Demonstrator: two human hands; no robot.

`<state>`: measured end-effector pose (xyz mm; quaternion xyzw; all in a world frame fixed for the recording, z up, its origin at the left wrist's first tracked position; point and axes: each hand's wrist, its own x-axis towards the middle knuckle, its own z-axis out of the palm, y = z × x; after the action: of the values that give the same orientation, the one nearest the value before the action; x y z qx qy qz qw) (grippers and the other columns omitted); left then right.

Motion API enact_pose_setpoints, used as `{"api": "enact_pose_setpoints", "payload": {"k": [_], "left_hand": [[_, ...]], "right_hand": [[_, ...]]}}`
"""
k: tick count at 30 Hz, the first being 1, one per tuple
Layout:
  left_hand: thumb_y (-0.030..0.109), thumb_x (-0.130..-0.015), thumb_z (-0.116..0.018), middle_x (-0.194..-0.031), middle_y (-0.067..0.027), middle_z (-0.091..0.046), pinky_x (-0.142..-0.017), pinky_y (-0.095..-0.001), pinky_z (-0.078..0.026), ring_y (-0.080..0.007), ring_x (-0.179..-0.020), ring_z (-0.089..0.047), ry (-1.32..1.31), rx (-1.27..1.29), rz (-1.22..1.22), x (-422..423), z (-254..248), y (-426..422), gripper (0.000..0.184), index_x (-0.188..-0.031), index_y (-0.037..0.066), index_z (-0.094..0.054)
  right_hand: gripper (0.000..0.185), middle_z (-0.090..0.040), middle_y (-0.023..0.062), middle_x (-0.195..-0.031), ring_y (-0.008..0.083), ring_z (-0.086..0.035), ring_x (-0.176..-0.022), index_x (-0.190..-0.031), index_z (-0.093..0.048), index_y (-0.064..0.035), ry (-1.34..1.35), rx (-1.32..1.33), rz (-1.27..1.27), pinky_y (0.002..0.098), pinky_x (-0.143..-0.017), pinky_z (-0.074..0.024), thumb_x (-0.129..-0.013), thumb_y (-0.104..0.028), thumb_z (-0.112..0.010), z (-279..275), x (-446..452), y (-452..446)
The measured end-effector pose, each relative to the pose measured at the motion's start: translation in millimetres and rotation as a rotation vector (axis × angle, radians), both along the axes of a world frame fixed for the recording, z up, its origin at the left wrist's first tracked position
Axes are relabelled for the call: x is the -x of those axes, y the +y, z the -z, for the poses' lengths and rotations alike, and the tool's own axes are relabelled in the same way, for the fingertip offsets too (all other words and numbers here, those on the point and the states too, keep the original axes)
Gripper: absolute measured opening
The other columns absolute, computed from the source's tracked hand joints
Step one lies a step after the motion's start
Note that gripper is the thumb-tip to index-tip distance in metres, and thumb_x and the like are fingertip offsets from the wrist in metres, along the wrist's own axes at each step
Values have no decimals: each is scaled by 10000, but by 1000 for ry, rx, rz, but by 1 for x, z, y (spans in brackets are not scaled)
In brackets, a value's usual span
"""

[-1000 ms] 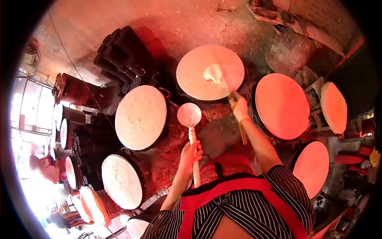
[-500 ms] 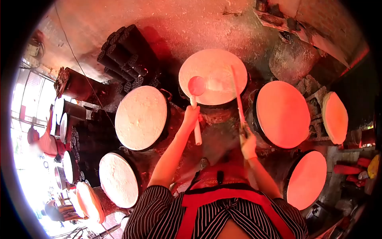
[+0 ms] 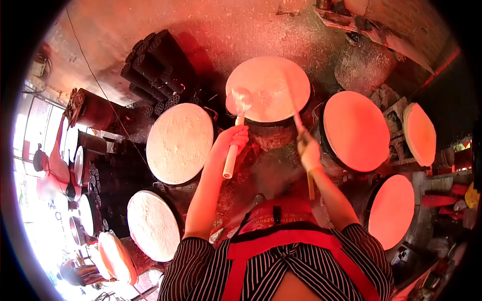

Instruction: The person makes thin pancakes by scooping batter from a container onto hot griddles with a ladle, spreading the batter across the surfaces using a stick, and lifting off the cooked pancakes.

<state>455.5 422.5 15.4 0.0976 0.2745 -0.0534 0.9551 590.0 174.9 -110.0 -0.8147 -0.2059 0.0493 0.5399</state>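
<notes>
My left hand (image 3: 235, 138) is closed round the pale handle of a ladle (image 3: 240, 101), whose round bowl is over the left edge of the round white griddle (image 3: 266, 80) at the back centre. My right hand (image 3: 308, 150) grips a long, thin wooden stick (image 3: 296, 120). Its far part lies over the right side of the same griddle and is smeared by motion. The stick's near end sticks out below my hand. A pale layer covers the griddle top.
More round griddles stand at the left (image 3: 179, 144) and right (image 3: 356, 131). Black cylindrical briquettes (image 3: 160, 60) are stacked against the back wall. A person (image 3: 52, 170) is at the far left. Red and yellow items (image 3: 439, 200) lie at the far right.
Since one second ago, the ladle has moved up from in front of the griddle to over its left edge. The stick, earlier a blur near the griddle's middle, is now at its right side.
</notes>
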Motion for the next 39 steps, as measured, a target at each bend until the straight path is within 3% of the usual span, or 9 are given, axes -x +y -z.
{"api": "enact_pose_setpoints", "payload": {"k": [4, 8, 12, 15, 18, 22, 29, 32, 39], "left_hand": [[113, -897, -521, -664, 14, -467, -387, -192, -324, -58, -463, -380, 74, -389, 119, 65, 30, -17, 92, -838, 77, -461], [103, -875, -552, -675, 2, -453, -404, -186, -314, -59, -494, -403, 269, -397, 10, 131, 59, -63, 111, -839, 71, -451], [18, -883, -493, -685, 8, -406, -421, -191, -318, -67, -497, -371, 300, 254, -23, 169, 119, -80, 68, -864, 36, -430], [-13, -900, -453, -685, -1, -398, -431, -194, -318, -70, -513, -360, 319, -150, 35, 149, 41, -122, 75, -848, 27, -416], [-3, -925, -429, -676, -6, -378, -441, -195, -319, -70, -529, -355, 418, 641, -52, 141, 68, -118, 114, -822, 39, -400], [16, -941, -424, -659, -6, -371, -410, -206, -310, -75, -496, -343, 324, 498, -33, 111, 72, -132, 135, -812, 48, -396], [31, -940, -424, -642, -19, -389, -384, -200, -306, -86, -477, -344, 289, 337, -141, 47, 34, -172, 49, -926, -11, -447], [32, -940, -421, -649, -26, -395, -389, -195, -311, -88, -496, -354, 291, 417, -190, 31, 28, -182, 82, -972, -37, -454], [29, -945, -410, -677, -33, -393, -401, -201, -319, -93, -534, -369, 223, 373, -64, -34, 11, -163, 105, -1012, -47, -438]], "right_hand": [[385, -627, 196, -870, 353, -631, -766, -1219, -570, -219, -107, 348, -300, 402, -682, -489, -838, -168, -591, -22, 74, -4], [355, -622, 222, -867, 385, -618, -787, -1222, -559, -153, 96, 172, 49, 420, -644, -483, -872, -217, -558, -20, 35, -6], [303, -612, 195, -748, 382, -606, -693, -1078, -590, -115, 30, 391, -104, 458, -601, -468, -833, -292, -579, -18, 84, -25], [416, -617, 182, -782, 376, -607, -699, -1189, -525, -158, 2, 426, -346, 476, -621, -476, -806, -308, -591, -25, 119, -45], [485, -616, 170, -827, 370, -606, -693, -1228, -448, -148, 2, 425, -294, 469, -611, -478, -790, -279, -607, -37, 103, -75], [490, -577, 133, -774, 297, -620, -656, -1165, -456, -142, -500, 590, -53, 429, -563, -490, -731, -250, -658, -23, 11, -125], [662, -593, 133, -974, 270, -638, -784, -1285, -424, -113, -510, 814, -77, 404, -618, -504, -737, -409, -650, -20, -62, -187], [636, -595, 114, -960, 275, -639, -773, -1265, -441, -114, -434, 736, -71, 414, -615, -504, -738, -400, -652, -8, -72, -181], [101, -615, 173, -748, 346, -612, -694, -781, -598, -71, -149, 531, -60, 434, -622, -468, -772, -170, -581, -59, -146, -196]]}}
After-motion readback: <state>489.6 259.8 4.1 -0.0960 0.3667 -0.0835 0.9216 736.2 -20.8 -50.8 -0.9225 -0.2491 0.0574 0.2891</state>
